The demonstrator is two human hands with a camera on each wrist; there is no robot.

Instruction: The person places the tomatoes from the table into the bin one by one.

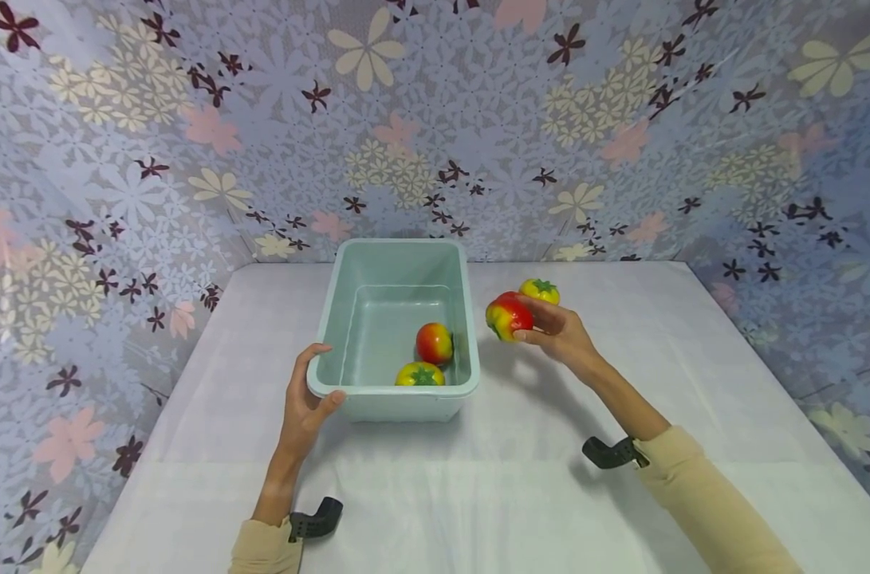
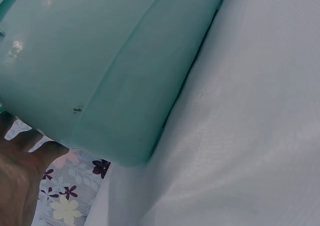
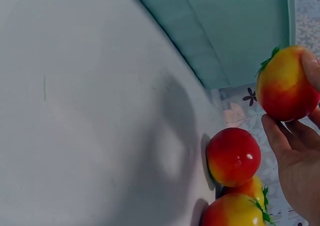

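A pale green plastic bin [image 1: 395,406] stands on the table. My left hand [image 1: 305,402] grips its near left corner, thumb over the front rim and a finger over the left rim. The left wrist view shows the bin's outer wall [image 2: 115,61] with fingers at its edge. My right hand [image 1: 560,339] holds a red-and-yellow tomato [image 3: 282,86] with green leaves, raised beside the bin's right wall. Inside the bin lie a red-orange tomato [image 1: 433,343] and a yellow one [image 1: 420,375] with a green top, partly hidden by the front rim.
Beyond my right hand, a yellow tomato [image 1: 537,290] sits on the table. The right wrist view shows a red tomato [image 3: 233,157] there, beside two red-and-yellow ones [image 3: 232,211]. A white cloth [image 1: 521,494] covers the table, and flowered fabric [image 1: 478,119] hangs behind it.
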